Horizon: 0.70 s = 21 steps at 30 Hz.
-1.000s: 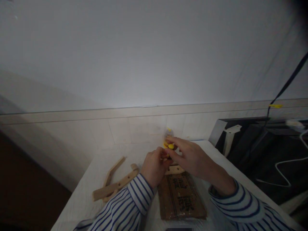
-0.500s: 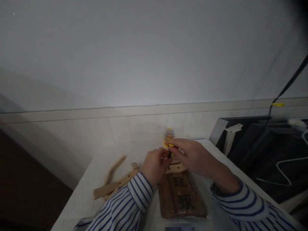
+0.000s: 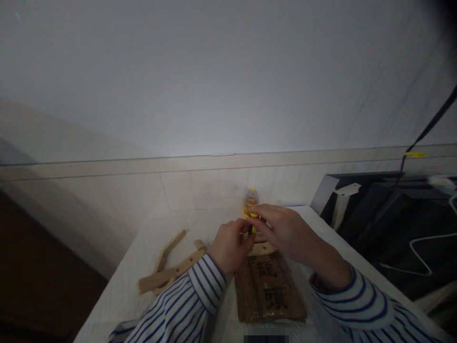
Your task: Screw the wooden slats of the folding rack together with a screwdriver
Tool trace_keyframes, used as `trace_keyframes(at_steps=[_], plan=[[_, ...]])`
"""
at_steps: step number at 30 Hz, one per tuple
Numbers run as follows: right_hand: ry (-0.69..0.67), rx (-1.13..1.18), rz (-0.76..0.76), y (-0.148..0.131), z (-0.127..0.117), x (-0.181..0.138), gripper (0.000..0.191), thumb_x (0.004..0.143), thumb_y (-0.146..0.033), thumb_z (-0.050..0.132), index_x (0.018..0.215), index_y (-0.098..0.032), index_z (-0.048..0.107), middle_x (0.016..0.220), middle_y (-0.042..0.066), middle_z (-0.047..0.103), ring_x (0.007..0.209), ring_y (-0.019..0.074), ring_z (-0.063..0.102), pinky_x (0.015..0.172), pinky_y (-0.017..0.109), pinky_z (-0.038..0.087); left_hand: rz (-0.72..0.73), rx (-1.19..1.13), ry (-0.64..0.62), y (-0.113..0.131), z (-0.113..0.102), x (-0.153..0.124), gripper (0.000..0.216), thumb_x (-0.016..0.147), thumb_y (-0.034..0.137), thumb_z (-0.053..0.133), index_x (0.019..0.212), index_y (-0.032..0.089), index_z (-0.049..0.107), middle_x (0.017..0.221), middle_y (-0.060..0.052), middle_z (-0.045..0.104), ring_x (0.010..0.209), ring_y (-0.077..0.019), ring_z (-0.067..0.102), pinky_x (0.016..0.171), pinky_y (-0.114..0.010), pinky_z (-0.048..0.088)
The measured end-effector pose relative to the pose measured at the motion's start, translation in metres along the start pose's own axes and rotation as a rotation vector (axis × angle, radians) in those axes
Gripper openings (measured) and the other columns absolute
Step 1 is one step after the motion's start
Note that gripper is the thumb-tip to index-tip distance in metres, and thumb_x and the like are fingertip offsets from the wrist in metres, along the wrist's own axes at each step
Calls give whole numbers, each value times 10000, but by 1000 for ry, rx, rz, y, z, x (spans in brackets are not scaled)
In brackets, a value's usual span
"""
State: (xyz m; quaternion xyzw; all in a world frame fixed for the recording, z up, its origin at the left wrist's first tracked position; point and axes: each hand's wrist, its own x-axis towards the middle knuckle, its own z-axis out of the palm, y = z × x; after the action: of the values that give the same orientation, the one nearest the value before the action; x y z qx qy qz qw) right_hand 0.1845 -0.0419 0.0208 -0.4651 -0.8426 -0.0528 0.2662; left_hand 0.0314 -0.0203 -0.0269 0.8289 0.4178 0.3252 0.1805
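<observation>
Small yellow-and-black plastic piece (image 3: 252, 222) is being pinched — left hand (image 3: 230, 245) gripping it; right hand (image 3: 282, 232) gripping too. Pale wooden strips (image 3: 167, 274) are lying nearby.

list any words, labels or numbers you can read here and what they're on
Brown flat pack: two large dark characters inside a printed frame, too blurred to read.
Yellow piece pinched by the right hand: no lettering to be seen.
Wooden parts: no lettering to be seen.
</observation>
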Motion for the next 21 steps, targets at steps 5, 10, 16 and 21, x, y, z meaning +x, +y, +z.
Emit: trace_keyframes(at_steps=[5,10,16,21], plan=[[2,-8,8,-1,-1,0,247,897,-280,447,1038,-144,596,954,91,668,867,223,618,734,362,486,8,-6,-6,0,-1,0,104,765,175,540,867,165,559,753,-16,623,683,-161,569,617,-261,437],[7,-21,4,-3,1,0,229,895,-278,447,1017,-145,588,937,87,664,851,218,614,729,355,483,-1,-6,-18,1,-2,0,114,770,186,534,881,169,553,764,-20,629,695,-164,580,627,-264,450],[12,-44,-14,-2,1,-3,262,905,-304,410,1070,-148,542,994,106,649,901,225,607,755,364,478,-1,-8,-40,1,-3,-1,101,775,186,522,872,170,550,768,-21,631,687,-162,581,621,-263,451],[87,-107,90,0,-21,-10,295,861,-412,472,1021,-166,498,898,85,638,754,202,615,620,311,466,-23,2,-50,1,-3,-1,116,785,213,533,895,180,550,801,-26,639,709,-164,590,636,-263,455]])
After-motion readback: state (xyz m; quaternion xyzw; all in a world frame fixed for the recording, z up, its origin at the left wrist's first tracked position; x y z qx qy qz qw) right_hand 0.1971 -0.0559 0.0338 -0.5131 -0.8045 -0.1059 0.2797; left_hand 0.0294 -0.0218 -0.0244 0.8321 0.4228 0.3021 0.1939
